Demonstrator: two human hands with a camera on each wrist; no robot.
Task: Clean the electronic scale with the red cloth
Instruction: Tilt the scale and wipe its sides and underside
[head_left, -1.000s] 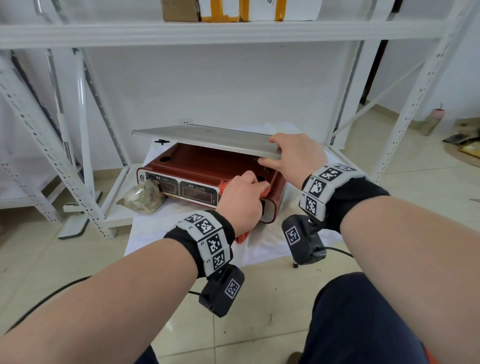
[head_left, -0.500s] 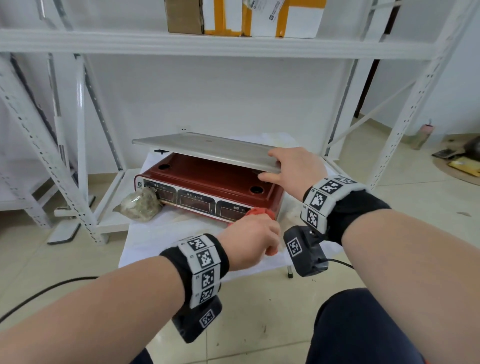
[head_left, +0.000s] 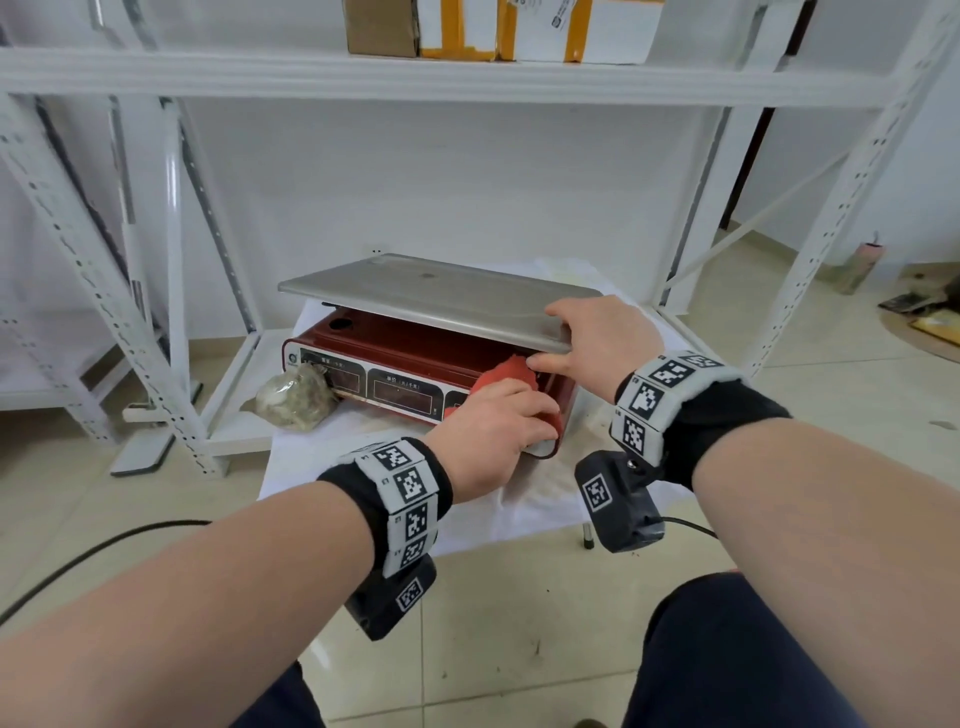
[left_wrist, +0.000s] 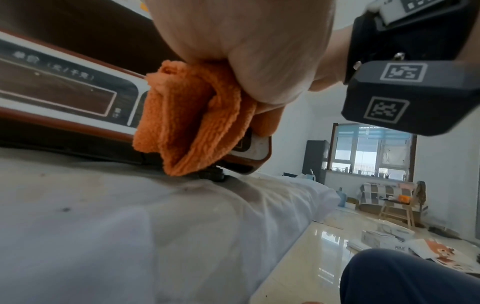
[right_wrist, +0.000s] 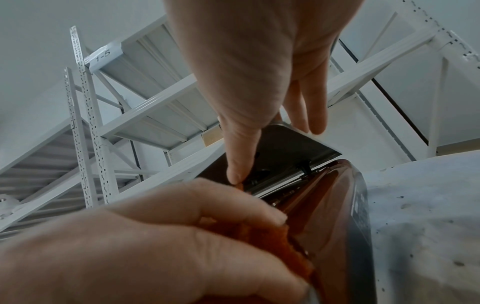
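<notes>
A red electronic scale (head_left: 395, 358) sits on a low table draped in white cloth (head_left: 332, 457). Its steel platter (head_left: 426, 296) is tilted up off the body. My right hand (head_left: 558, 338) pinches the platter's front right corner, fingers on top and thumb beneath; the right wrist view shows the dark underside of the platter (right_wrist: 285, 148). My left hand (head_left: 540, 421) grips the bunched red cloth (head_left: 506, 376) and presses it on the scale's front right corner. In the left wrist view the cloth (left_wrist: 192, 125) covers the right end of the display panel (left_wrist: 64, 94).
A crumpled plastic-wrapped lump (head_left: 293, 402) lies against the scale's front left corner. White rack uprights (head_left: 171, 291) flank the table, with cardboard boxes (head_left: 493, 28) on the shelf above. A black cable (head_left: 104, 545) runs over the tiled floor at left. My knee (head_left: 727, 649) is at bottom right.
My left hand, with the cloth, dropped off the scale's front towards me, then came back up onto the front right corner. My right hand keeps the platter raised.
</notes>
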